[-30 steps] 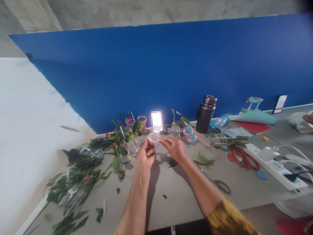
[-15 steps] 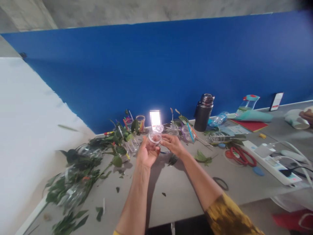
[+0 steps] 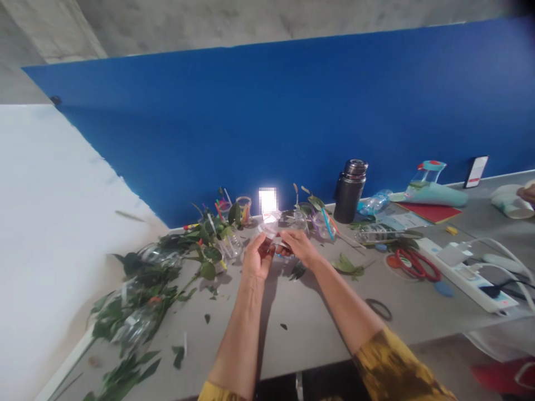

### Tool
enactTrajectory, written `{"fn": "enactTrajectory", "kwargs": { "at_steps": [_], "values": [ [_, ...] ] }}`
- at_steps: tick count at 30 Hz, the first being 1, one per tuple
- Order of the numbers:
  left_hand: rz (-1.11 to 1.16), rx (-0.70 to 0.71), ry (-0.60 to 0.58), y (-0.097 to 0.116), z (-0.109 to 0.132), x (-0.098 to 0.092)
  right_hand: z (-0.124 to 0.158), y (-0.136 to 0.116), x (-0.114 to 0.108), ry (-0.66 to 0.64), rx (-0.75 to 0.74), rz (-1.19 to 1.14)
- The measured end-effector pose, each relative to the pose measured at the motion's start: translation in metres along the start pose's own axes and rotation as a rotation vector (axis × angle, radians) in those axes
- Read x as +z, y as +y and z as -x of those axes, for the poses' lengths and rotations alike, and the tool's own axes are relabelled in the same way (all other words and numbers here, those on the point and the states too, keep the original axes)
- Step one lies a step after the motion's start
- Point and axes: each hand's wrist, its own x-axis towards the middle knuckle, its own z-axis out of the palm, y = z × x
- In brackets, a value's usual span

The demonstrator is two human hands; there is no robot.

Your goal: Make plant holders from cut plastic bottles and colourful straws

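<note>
My left hand [image 3: 258,256] grips a small transparent plastic cup [image 3: 268,227], which tilts above the table and is partly hidden by my fingers. My right hand [image 3: 298,247] is close beside it, with its fingertips pinched on a thin transparent strip [image 3: 284,245] that runs toward the cup. The strip is small and partly hidden, so its exact kind is hard to tell. Both forearms reach in from the bottom of the view, and a yellow patterned sleeve [image 3: 397,370] covers my right arm above the wrist.
Leafy cuttings in cut plastic bottles [image 3: 137,312] lie left of my hands on the grey table [image 3: 309,345]. Beyond stand cups with coloured straws [image 3: 243,209], a dark flask [image 3: 349,192], red-handled scissors [image 3: 413,264] and a white power strip [image 3: 468,284].
My left hand has turned from palm-up to gripping the cup from below, and the cup now tilts higher. My hands are closer together, and the view has shifted slightly.
</note>
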Motion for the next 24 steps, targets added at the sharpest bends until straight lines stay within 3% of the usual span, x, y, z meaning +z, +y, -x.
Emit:
{"fn": "enactTrajectory", "kwargs": {
  "at_steps": [4, 8, 12, 16, 20, 24],
  "values": [
    [0.012, 0.010, -0.023, -0.004, -0.003, -0.001, 0.000, 0.002, -0.001, 0.055, 0.031, 0.122],
    [0.060, 0.035, 0.064, -0.003, -0.003, 0.000, 0.020, 0.005, -0.019, 0.290, -0.075, 0.424],
    [0.049, -0.020, 0.035, -0.001, -0.001, -0.001, 0.078, 0.007, -0.050, 0.409, -0.200, 0.796],
    [0.050, -0.006, 0.015, 0.000, -0.001, -0.002, 0.150, 0.013, -0.091, 0.538, -0.012, 1.177],
    [0.056, 0.007, 0.020, -0.002, 0.000, 0.000, 0.200, 0.023, -0.124, 0.383, 0.059, 1.330],
    [0.082, -0.001, 0.028, -0.003, 0.002, 0.004, 0.216, 0.024, -0.132, 0.304, 0.046, 1.313]
  ]
}}
